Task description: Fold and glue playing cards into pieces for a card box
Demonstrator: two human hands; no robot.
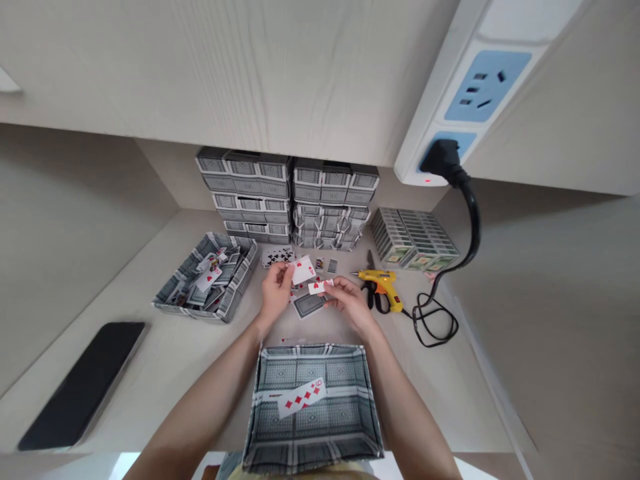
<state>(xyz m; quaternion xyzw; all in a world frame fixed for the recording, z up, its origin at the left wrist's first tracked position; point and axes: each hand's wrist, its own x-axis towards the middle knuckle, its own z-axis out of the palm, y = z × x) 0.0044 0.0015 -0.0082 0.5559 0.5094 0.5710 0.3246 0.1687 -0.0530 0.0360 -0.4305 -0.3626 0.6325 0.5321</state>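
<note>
Pinched in my left hand [276,291] is a playing card [303,269] with red marks, face up. My right hand [349,300] grips a narrow strip of playing card [318,287] showing a red heart, close beside the first card. Beneath them a face-down playing card [309,305] and small cut pieces lie on the desk. Nearest my body, between my forearms, stands an open box made of patterned cards [270,437]. Inside it rests a cut strip of a diamond card [302,398].
Left sits a card tray [235,303] of cut pieces, with a black phone [83,387] nearer me. Card boxes [250,183] are stacked behind. Right are a yellow glue gun [387,287], black-handled scissors [382,303], packed decks [415,237] and a looped cord [457,327]. A power strip [487,87] hangs above.
</note>
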